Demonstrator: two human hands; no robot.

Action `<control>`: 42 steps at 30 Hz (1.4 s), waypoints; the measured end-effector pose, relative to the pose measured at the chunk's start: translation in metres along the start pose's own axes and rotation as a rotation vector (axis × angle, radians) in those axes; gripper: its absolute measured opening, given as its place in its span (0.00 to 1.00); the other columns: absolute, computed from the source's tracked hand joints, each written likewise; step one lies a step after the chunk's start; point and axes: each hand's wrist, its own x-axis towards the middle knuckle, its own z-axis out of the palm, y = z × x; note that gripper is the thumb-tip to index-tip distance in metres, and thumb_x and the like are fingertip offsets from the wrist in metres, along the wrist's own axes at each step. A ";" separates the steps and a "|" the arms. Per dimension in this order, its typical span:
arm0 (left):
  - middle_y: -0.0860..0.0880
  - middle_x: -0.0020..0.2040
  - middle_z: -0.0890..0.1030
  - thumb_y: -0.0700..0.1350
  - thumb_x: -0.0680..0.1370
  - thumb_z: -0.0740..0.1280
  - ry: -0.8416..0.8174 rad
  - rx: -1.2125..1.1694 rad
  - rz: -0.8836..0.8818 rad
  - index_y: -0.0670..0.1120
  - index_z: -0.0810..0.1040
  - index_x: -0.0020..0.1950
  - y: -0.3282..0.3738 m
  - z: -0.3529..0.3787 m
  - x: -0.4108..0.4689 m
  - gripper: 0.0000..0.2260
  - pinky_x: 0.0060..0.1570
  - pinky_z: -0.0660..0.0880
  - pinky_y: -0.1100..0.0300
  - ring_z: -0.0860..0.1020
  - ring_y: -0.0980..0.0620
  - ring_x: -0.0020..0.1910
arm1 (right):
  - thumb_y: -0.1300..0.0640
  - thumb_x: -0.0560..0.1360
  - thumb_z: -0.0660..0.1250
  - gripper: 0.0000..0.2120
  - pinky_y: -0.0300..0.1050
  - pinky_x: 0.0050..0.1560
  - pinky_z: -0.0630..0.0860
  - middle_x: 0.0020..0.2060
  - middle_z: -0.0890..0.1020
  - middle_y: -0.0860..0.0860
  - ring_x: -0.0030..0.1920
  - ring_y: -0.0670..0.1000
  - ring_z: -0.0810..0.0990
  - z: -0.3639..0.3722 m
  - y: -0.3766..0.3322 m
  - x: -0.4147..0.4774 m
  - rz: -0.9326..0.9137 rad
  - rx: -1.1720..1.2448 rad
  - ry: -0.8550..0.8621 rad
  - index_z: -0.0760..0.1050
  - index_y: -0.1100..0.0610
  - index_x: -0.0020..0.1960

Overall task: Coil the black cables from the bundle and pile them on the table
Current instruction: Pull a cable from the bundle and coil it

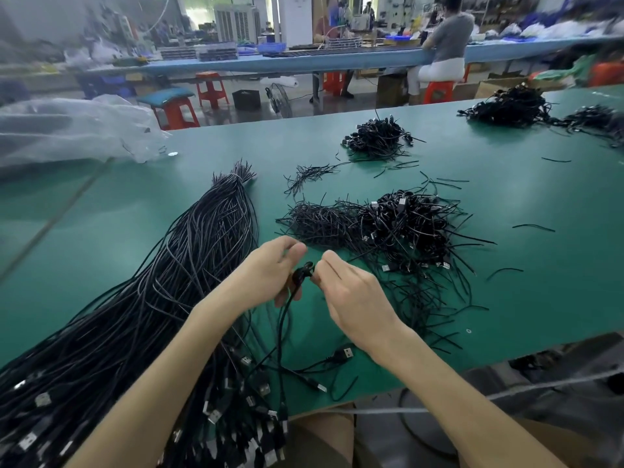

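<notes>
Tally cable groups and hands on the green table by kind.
Straight bundle: 1
Coiled piles: 3 (near, middle, far); right-edge mass too blurred
Held cable: 1
Hands: 2 (left hand, right hand)
Total: 7

Left hand (266,273) and right hand (353,295) close together, fingers curled, pinch grip

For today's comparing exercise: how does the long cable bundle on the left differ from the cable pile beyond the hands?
The bundle lies long and stretched out; the pile is a compact heap. The bundle's cables are uncoiled; the pile's are wound into small coils. Both are black.
</notes>
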 end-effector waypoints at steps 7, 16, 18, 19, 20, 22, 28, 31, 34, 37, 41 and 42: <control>0.48 0.41 0.83 0.30 0.82 0.63 -0.145 -0.245 0.224 0.45 0.78 0.69 -0.025 0.005 -0.007 0.18 0.41 0.79 0.57 0.81 0.50 0.36 | 0.67 0.81 0.65 0.05 0.57 0.38 0.77 0.44 0.74 0.53 0.36 0.58 0.77 0.005 0.001 -0.006 0.257 0.332 -0.019 0.73 0.63 0.46; 0.52 0.31 0.73 0.52 0.84 0.64 -0.087 0.037 0.081 0.46 0.75 0.38 -0.021 0.008 -0.010 0.17 0.32 0.67 0.62 0.70 0.58 0.27 | 0.65 0.81 0.65 0.07 0.47 0.29 0.70 0.40 0.73 0.54 0.32 0.49 0.64 0.011 0.001 -0.006 0.114 0.135 0.018 0.72 0.62 0.44; 0.52 0.27 0.75 0.54 0.85 0.63 -0.150 -0.180 -0.062 0.43 0.79 0.39 -0.019 0.007 -0.013 0.20 0.26 0.65 0.64 0.70 0.56 0.23 | 0.68 0.80 0.67 0.08 0.44 0.28 0.69 0.39 0.72 0.54 0.31 0.51 0.66 0.014 0.002 -0.010 0.084 0.087 0.029 0.72 0.62 0.43; 0.51 0.28 0.77 0.55 0.85 0.62 -0.163 -0.279 -0.130 0.42 0.81 0.41 -0.018 0.007 -0.015 0.21 0.25 0.65 0.64 0.70 0.55 0.23 | 0.69 0.78 0.68 0.09 0.44 0.28 0.69 0.38 0.72 0.54 0.30 0.51 0.67 0.015 0.002 -0.011 0.081 0.079 0.035 0.71 0.62 0.42; 0.51 0.30 0.78 0.55 0.85 0.63 -0.167 -0.353 -0.176 0.41 0.83 0.43 -0.016 0.007 -0.017 0.21 0.24 0.64 0.64 0.70 0.54 0.23 | 0.71 0.77 0.69 0.10 0.43 0.29 0.69 0.38 0.72 0.54 0.30 0.52 0.68 0.015 0.002 -0.011 0.076 0.066 0.039 0.72 0.61 0.42; 0.49 0.33 0.80 0.53 0.84 0.65 -0.154 -0.455 -0.227 0.39 0.83 0.50 -0.016 0.008 -0.017 0.18 0.24 0.64 0.64 0.69 0.54 0.23 | 0.75 0.73 0.70 0.12 0.41 0.30 0.66 0.37 0.72 0.54 0.30 0.52 0.69 0.016 0.000 -0.013 0.061 0.027 0.037 0.72 0.62 0.42; 0.43 0.41 0.82 0.35 0.84 0.62 -0.116 -0.753 -0.057 0.38 0.77 0.66 -0.026 0.010 -0.022 0.12 0.35 0.76 0.61 0.78 0.52 0.34 | 0.68 0.80 0.66 0.09 0.45 0.30 0.69 0.40 0.70 0.49 0.32 0.48 0.66 0.018 -0.002 -0.015 0.227 0.223 0.052 0.70 0.59 0.43; 0.44 0.45 0.82 0.38 0.81 0.68 -0.153 -0.639 0.124 0.42 0.81 0.66 -0.030 0.011 -0.025 0.13 0.38 0.76 0.63 0.80 0.51 0.42 | 0.67 0.79 0.65 0.20 0.39 0.37 0.65 0.38 0.68 0.40 0.36 0.44 0.69 0.017 -0.002 -0.014 0.416 0.425 0.003 0.62 0.46 0.40; 0.47 0.40 0.84 0.51 0.77 0.70 -0.020 -0.410 0.164 0.47 0.85 0.59 -0.029 0.016 -0.021 0.13 0.32 0.72 0.61 0.78 0.52 0.36 | 0.65 0.80 0.65 0.20 0.37 0.38 0.66 0.39 0.70 0.39 0.39 0.43 0.71 0.016 -0.005 -0.015 0.495 0.506 -0.053 0.62 0.45 0.39; 0.50 0.33 0.81 0.61 0.76 0.64 0.137 -0.232 0.164 0.44 0.82 0.45 -0.030 0.023 -0.015 0.21 0.32 0.69 0.54 0.72 0.53 0.30 | 0.63 0.81 0.65 0.10 0.50 0.42 0.74 0.42 0.72 0.43 0.38 0.48 0.74 0.013 -0.014 -0.015 0.399 0.476 -0.073 0.69 0.54 0.43; 0.55 0.21 0.68 0.73 0.71 0.54 0.186 0.038 -0.025 0.46 0.67 0.28 -0.034 0.027 -0.007 0.31 0.27 0.62 0.61 0.64 0.56 0.24 | 0.63 0.82 0.64 0.06 0.57 0.35 0.77 0.43 0.75 0.55 0.34 0.58 0.75 0.013 -0.022 -0.014 0.171 0.274 -0.070 0.73 0.63 0.46; 0.55 0.20 0.66 0.75 0.70 0.53 0.176 0.092 -0.077 0.47 0.66 0.27 -0.036 0.026 -0.006 0.32 0.26 0.61 0.60 0.63 0.55 0.23 | 0.64 0.82 0.65 0.06 0.54 0.32 0.77 0.42 0.75 0.56 0.33 0.57 0.75 0.012 -0.022 -0.014 0.121 0.214 -0.070 0.74 0.63 0.46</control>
